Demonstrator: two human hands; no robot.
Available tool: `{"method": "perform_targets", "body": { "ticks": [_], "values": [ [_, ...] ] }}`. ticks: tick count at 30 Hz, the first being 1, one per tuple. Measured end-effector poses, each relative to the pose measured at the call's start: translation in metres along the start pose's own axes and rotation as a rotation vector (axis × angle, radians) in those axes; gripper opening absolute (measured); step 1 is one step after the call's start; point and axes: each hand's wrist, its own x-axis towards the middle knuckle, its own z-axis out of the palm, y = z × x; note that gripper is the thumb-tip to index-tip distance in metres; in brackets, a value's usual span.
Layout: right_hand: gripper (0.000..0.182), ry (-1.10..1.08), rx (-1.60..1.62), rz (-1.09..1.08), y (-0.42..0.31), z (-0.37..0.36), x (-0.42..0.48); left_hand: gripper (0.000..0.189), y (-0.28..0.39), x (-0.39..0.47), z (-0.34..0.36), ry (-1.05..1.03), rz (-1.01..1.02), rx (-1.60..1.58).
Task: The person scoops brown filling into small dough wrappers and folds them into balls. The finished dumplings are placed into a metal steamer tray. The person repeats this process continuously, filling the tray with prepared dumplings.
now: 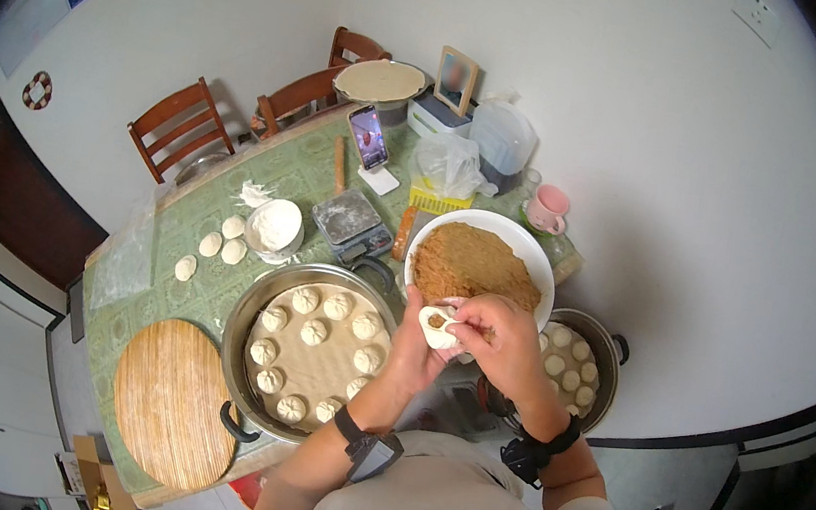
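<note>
A partly gathered dough wrapper [438, 337] with brown filling showing through its top opening sits between my hands. My left hand [414, 346] cups it from the left and below. At its right rim, the fingers of my right hand [497, 335] pinch the dough edge. Just beyond my hands is a large white bowl [546, 271] of brown minced filling [479, 263]. To the left, a round steamer pot [233, 363] holds a ring of pleated buns [313, 332] on a beige liner cloth [323, 366]. My fingers hide part of the wrapper's lower side.
A second pot [607, 391] of buns stands low at right. On the green tablecloth [184, 229] are a round wooden board [172, 402], dough pieces [232, 251], a flour bowl [276, 229], a scale [353, 222], a rolling pin [340, 164], a propped phone [368, 137] and a pink mug [548, 207].
</note>
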Motion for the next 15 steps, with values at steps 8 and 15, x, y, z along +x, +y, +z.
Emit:
{"method": "perform_targets", "body": {
  "ticks": [8, 15],
  "values": [
    [0.015, -0.073, 0.012, -0.033, -0.001, -0.01, 0.001, 0.068, 0.012, -0.004, 0.011, 0.138, 0.222, 0.358],
    [0.017, -0.154, -0.126, -0.287, -0.005, -0.021, 0.01, 0.075, 0.015, -0.004, -0.005, 0.107, 0.22, 0.584]
  ]
}}
